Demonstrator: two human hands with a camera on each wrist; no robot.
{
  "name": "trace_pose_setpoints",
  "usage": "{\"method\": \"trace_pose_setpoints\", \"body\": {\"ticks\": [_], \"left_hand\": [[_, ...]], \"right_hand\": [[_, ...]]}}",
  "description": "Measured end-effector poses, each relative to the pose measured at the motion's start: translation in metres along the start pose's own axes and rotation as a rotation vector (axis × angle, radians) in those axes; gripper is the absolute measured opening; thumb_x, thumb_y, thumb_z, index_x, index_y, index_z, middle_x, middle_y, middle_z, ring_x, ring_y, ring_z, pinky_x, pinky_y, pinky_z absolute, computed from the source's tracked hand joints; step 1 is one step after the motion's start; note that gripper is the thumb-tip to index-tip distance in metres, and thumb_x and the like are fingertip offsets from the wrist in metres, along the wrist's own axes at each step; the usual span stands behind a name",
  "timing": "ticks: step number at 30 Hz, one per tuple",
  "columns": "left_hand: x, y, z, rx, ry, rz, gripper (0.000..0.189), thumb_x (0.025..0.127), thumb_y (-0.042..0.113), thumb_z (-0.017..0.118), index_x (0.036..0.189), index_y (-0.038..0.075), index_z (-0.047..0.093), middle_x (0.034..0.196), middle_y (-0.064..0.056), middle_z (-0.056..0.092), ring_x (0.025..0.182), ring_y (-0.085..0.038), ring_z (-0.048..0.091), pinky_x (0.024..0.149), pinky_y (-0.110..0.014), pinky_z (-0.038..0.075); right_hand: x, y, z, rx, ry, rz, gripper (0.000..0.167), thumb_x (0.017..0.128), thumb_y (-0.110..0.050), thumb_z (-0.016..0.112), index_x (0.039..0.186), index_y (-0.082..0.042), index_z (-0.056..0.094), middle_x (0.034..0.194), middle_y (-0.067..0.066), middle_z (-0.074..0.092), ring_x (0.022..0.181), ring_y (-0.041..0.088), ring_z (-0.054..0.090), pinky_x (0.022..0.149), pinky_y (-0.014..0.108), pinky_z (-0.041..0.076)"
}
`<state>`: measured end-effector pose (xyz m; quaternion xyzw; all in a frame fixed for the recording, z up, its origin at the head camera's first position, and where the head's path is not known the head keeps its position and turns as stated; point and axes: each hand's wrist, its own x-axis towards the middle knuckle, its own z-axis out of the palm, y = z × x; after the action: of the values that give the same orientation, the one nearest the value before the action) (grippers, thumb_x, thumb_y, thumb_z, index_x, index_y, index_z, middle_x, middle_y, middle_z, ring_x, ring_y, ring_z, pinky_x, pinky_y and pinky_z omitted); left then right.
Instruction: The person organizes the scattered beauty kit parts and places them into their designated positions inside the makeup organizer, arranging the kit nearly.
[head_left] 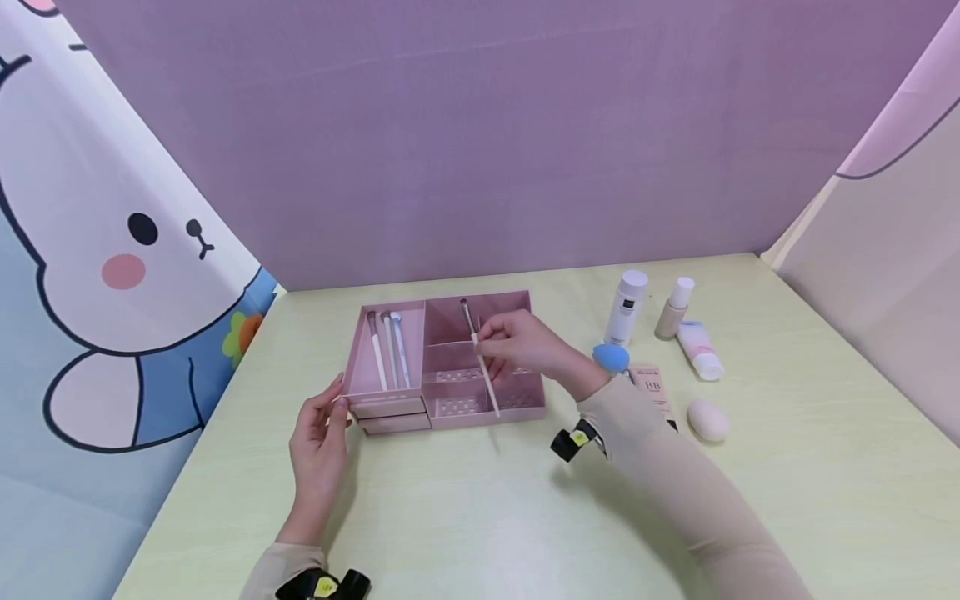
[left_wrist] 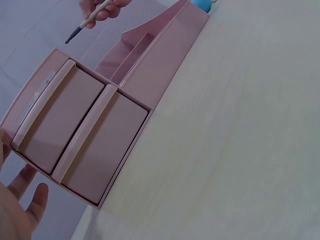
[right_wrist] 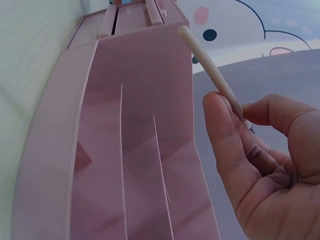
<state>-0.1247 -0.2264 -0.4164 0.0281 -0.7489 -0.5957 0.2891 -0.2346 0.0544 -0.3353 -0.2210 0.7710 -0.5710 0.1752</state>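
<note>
A pink desktop organizer (head_left: 390, 408) stands on the table, with two drawers (left_wrist: 102, 150) at its left front and divided open compartments on its right. Three makeup brushes (head_left: 378, 354) lie side by side in the tray above the drawers. My left hand (head_left: 318, 454) touches the organizer's left front corner, its fingers loosely extended along the side. Above the open compartments, my right hand (head_left: 521, 342) pinches another makeup brush (head_left: 483, 367) between thumb and fingers. This brush slants, dark bristles up and away, with the pale handle end (right_wrist: 200, 52) toward the front.
Right of the organizer stand a white bottle (head_left: 625, 312) and a beige bottle with white cap (head_left: 672, 312). A tube (head_left: 700, 352), a blue sponge (head_left: 611, 357), a pink BB box (head_left: 649, 383) and a pale egg-shaped item (head_left: 708, 420) are nearby. My right forearm partly covers the box.
</note>
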Motion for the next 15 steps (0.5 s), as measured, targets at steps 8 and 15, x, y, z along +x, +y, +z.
{"method": "trace_pose_setpoints", "body": {"ticks": [8, 15], "left_hand": [[0.000, 0.000, 0.000, 0.010, -0.001, -0.015, 0.025, 0.103, 0.004, 0.051, 0.126, -0.003, 0.058, 0.139, -0.002, 0.060, 0.107, 0.000, 0.059, 0.080, -0.013, 0.050], [0.001, -0.002, 0.000, 0.008, 0.001, -0.020, 0.024, 0.104, 0.005, 0.051, 0.125, -0.003, 0.058, 0.138, -0.002, 0.061, 0.107, -0.003, 0.060, 0.081, -0.016, 0.052]], "right_hand": [[0.018, -0.008, 0.020, 0.045, -0.008, 0.024, 0.016, 0.096, -0.005, 0.063, 0.103, 0.009, 0.064, 0.076, 0.013, 0.070, 0.060, 0.021, 0.067, 0.064, 0.042, 0.061], [0.031, -0.012, 0.038, 0.128, 0.001, 0.012, 0.017, 0.097, -0.005, 0.063, 0.106, 0.010, 0.063, 0.076, 0.014, 0.068, 0.060, 0.019, 0.065, 0.064, 0.039, 0.061]]}}
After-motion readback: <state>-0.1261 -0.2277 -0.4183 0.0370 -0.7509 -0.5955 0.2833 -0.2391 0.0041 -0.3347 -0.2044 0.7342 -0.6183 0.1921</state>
